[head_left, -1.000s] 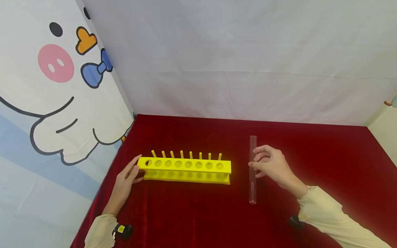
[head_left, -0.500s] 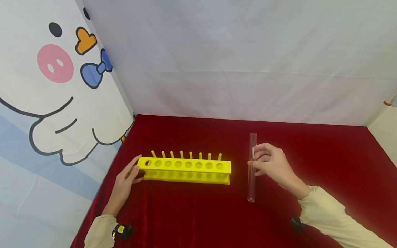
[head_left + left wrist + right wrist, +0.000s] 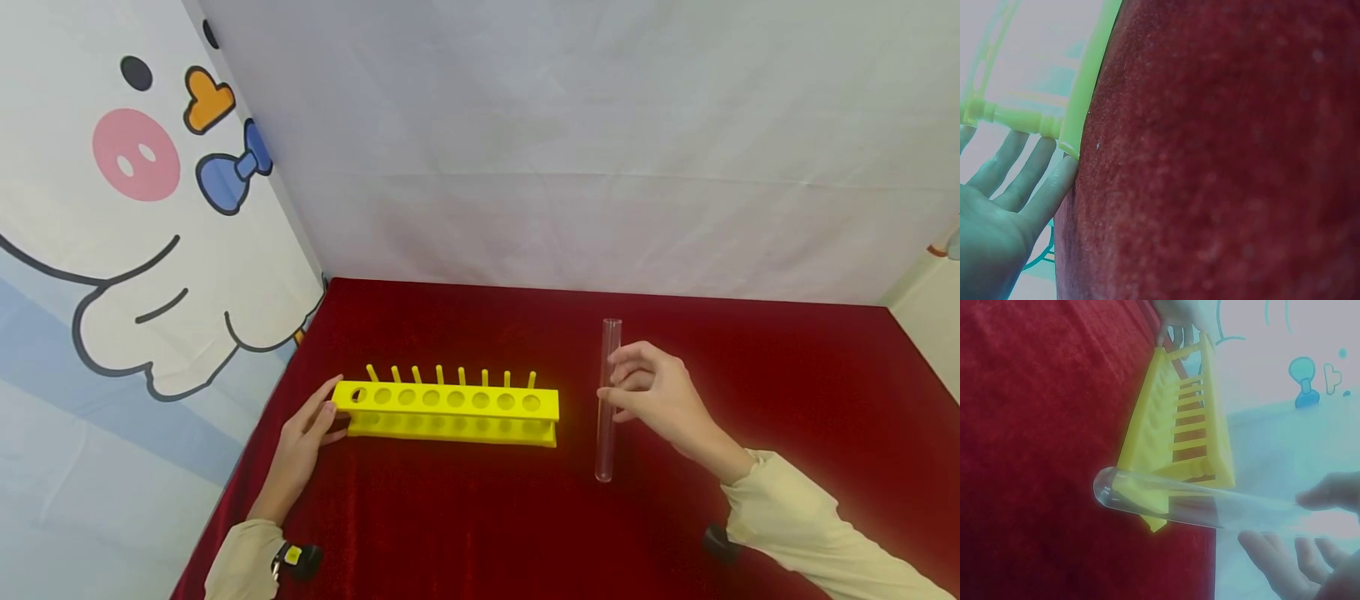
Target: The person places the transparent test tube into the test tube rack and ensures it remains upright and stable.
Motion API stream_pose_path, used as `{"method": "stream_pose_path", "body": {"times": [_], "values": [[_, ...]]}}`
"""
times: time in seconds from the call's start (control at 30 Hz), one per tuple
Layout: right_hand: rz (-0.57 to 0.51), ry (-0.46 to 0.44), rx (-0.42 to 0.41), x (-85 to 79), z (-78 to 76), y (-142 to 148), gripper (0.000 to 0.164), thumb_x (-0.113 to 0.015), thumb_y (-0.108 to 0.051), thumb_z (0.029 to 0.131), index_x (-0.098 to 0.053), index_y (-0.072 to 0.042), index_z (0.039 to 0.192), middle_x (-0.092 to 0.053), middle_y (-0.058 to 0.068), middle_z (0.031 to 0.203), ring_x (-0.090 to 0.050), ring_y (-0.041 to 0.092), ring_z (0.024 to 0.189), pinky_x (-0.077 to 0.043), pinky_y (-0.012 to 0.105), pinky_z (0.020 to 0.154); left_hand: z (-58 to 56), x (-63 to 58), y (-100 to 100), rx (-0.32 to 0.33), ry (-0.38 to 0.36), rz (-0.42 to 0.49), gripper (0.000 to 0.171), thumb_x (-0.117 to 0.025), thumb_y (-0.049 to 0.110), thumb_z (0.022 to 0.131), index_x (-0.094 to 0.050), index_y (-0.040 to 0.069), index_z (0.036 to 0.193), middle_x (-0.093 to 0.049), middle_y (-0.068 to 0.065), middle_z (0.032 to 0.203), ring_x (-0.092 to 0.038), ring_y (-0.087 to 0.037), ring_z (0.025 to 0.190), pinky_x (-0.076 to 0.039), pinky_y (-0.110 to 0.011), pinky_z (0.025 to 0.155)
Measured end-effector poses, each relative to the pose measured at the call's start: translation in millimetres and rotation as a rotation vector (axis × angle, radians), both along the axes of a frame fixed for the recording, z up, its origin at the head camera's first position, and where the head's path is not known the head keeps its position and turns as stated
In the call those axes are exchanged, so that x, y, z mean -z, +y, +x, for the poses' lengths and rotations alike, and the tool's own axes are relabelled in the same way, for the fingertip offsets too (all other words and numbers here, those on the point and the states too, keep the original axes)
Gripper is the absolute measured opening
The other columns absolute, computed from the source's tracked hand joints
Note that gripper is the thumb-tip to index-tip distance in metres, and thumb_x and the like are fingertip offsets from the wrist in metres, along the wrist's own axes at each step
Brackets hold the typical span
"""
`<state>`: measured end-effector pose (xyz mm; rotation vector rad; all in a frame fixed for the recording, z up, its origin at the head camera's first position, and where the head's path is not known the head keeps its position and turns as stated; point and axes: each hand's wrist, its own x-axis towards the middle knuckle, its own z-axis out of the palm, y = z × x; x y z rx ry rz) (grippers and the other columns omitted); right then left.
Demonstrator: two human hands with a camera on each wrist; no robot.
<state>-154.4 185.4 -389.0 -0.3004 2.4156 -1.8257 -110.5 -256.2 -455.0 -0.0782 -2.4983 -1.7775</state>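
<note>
In the head view a yellow test tube rack stands on the red cloth, with a row of holes and several upright pegs behind. My left hand rests at its left end. In the left wrist view its straight fingers touch the rack's end post. To the right of the rack, my right hand pinches a clear glass test tube between thumb and fingertips. The tube points rounded end down, slightly tilted, its rim above the hand. In the right wrist view its rounded end overlaps the rack's near end.
Red velvet cloth covers the table. A pale curtain hangs along the back, and a cartoon-printed sheet is on the left side. Dark wrist-worn devices show below the sleeves.
My right hand has raised the test tube slightly, and its rounded end has swung a little left, toward the rack. The left hand and the rack have stayed in place.
</note>
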Motion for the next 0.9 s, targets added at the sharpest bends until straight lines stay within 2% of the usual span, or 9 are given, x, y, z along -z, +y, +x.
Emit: {"method": "stream_pose_path", "body": {"times": [0.3, 0.6, 0.7, 0.9], "values": [[0.014, 0.04, 0.004, -3.8, 1.3, -0.5, 0.035, -0.073, -0.001, 0.08, -0.053, 0.002, 0.108, -0.054, 0.02, 0.089, -0.064, 0.023, 0.071, -0.057, 0.04, 0.06, -0.2, 1.5, -0.2, 0.004, 0.01, 0.004, 0.046, -0.039, 0.023, 0.103, -0.035, 0.009, 0.147, -0.046, -0.019, 0.134, -0.055, -0.034, 0.108, -0.053, -0.032, 0.083], [0.024, 0.093, 0.009, -11.3, 4.2, -3.3, 0.035, -0.074, 0.001, 0.078, -0.053, 0.002, 0.106, -0.055, 0.02, 0.088, -0.061, 0.018, 0.07, -0.057, 0.038, 0.06, -0.5, 2.0, -0.5, 0.007, 0.02, 0.014, 0.045, -0.039, 0.021, 0.103, -0.035, 0.009, 0.147, -0.048, -0.02, 0.132, -0.057, -0.028, 0.107, -0.053, -0.031, 0.082], [0.029, 0.106, 0.015, -13.9, 5.4, -4.8, 0.034, -0.074, 0.0, 0.078, -0.054, 0.002, 0.106, -0.056, 0.019, 0.088, -0.061, 0.017, 0.07, -0.057, 0.038, 0.061, -3.0, 7.6, -3.9, 0.01, 0.017, 0.018, 0.045, -0.039, 0.021, 0.103, -0.035, 0.009, 0.147, -0.048, -0.02, 0.132, -0.057, -0.029, 0.107, -0.053, -0.03, 0.082], [0.052, 0.133, 0.019, -17.2, 7.5, -6.4, 0.034, -0.075, -0.001, 0.077, -0.054, 0.001, 0.105, -0.057, 0.018, 0.088, -0.06, 0.018, 0.071, -0.057, 0.035, 0.061, -10.9, 29.7, -15.3, 0.008, 0.011, 0.017, 0.046, -0.039, 0.025, 0.103, -0.034, 0.018, 0.148, -0.048, -0.014, 0.135, -0.058, -0.023, 0.108, -0.053, -0.028, 0.082]]}}
